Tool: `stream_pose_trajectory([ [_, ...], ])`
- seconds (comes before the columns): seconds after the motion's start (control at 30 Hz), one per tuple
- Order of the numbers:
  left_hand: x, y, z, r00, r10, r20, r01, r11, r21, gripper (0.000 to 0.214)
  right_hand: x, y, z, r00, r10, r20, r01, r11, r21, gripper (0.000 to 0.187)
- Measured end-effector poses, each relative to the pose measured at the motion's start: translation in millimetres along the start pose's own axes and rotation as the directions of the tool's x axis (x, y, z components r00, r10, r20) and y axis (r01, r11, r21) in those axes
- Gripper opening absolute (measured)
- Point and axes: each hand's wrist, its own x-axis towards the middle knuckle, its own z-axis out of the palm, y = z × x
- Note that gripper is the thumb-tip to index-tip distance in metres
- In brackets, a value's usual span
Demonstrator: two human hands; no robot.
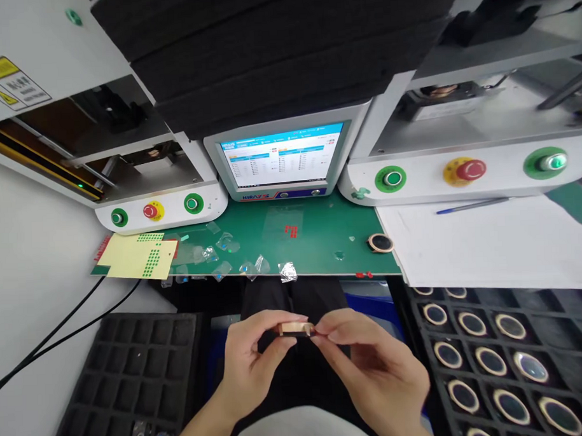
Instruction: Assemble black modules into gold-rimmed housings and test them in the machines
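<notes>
A gold-rimmed watch case (295, 328) is held edge-on over my lap, its dark side facing down. The thumb and fingers of my left hand (252, 356) pinch it from the left. My right hand (372, 361) is closed too, its fingertips pressed together at the case's right end; whether a small part sits between them is too fine to see. Another watch case (380, 243), with a dark face and gold rim, lies on the green mat (315, 242) beyond my hands.
A black tray (552, 326) with several gold-rimmed watch cases is at right, another black tray (129, 363) at left. Paper (487, 243) bears a pen (472, 206). Yellow sticker sheets (139, 256) and film scraps (261, 265) lie before two machines and a screen (284, 156).
</notes>
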Motion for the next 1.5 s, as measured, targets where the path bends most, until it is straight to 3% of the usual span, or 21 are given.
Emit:
stream_pose_trajectory([
  [0.1, -2.0, -3.0, -0.4, 0.998, 0.053, 0.037, -0.056, 0.995, 0.082, 0.024, -7.7, 2.1, -3.4, 0.999, -0.033, 0.003, 0.033, 0.999, -0.04, 0.028],
  [0.2, -1.8, -7.7, -0.8, 0.994, 0.085, 0.072, -0.092, 0.992, 0.091, 0.02, -11.5, 6.7, -9.8, 1.0, 0.016, 0.02, -0.016, 1.0, -0.003, 0.028],
  [0.3, -0.9, -12.4, -2.7, 0.986, 0.064, 0.157, -0.067, 0.998, 0.016, 0.018, -9.8, 7.8, -21.2, 0.982, 0.073, 0.172, -0.082, 0.996, 0.045, 0.026],
  [0.37, -0.7, -14.9, -4.0, 0.977, 0.033, 0.212, -0.026, 0.999, -0.038, 0.019, -6.8, 6.0, -29.2, 0.947, 0.102, 0.305, -0.12, 0.992, 0.042, 0.024],
  [0.5, -3.4, -17.9, -3.4, 0.972, -0.027, 0.233, 0.052, 0.993, -0.102, 0.02, -4.3, 1.2, -36.1, 0.903, 0.055, 0.426, -0.055, 0.998, -0.011, 0.026],
  [0.63, -8.1, -19.8, 1.5, 0.985, -0.084, 0.153, 0.099, 0.991, -0.088, 0.018, -12.0, 1.3, -29.5, 0.947, -0.025, 0.32, 0.048, 0.997, -0.064, 0.032],
  [0.77, -9.5, -22.2, 3.9, 0.991, -0.044, 0.123, 0.059, 0.992, -0.115, 0.019, -20.1, 4.5, -22.7, 0.979, -0.019, 0.202, 0.036, 0.996, -0.078, 0.042],
  [0.93, -4.4, -23.9, -2.5, 0.988, -0.008, 0.154, 0.026, 0.993, -0.115, 0.02, -14.6, 6.2, -24.3, 0.968, 0.019, 0.252, -0.008, 0.999, -0.042, 0.038],
  [1.1, -0.8, -25.1, -8.2, 0.982, 0.018, 0.186, -0.003, 0.996, -0.084, 0.021, -6.2, 6.8, -25.6, 0.922, 0.071, 0.382, -0.043, 0.996, -0.081, 0.029],
  [1.17, -1.5, -25.6, -7.2, 0.988, 0.07, 0.138, -0.063, 0.997, -0.053, 0.025, -7.9, 8.1, -21.1, 0.943, 0.037, 0.331, 0.001, 0.994, -0.112, 0.03],
  [1.27, -2.3, -26.0, -4.9, 0.985, 0.145, 0.097, -0.144, 0.989, -0.022, 0.032, -15.9, 11.7, -11.3, 0.989, 0.011, 0.148, 0.005, 0.994, -0.11, 0.034],
  [1.37, -0.9, -26.7, -4.8, 0.981, 0.166, 0.1, -0.164, 0.986, -0.029, 0.031, -23.5, 15.7, -4.4, 1.0, 0.008, -0.004, -0.009, 0.995, -0.095, 0.037],
  [1.5, 1.1, -28.2, -6.6, 0.982, 0.162, 0.095, -0.161, 0.987, -0.017, 0.033, -21.9, 16.6, -5.0, 0.998, -0.03, 0.056, 0.037, 0.992, -0.121, 0.037],
])
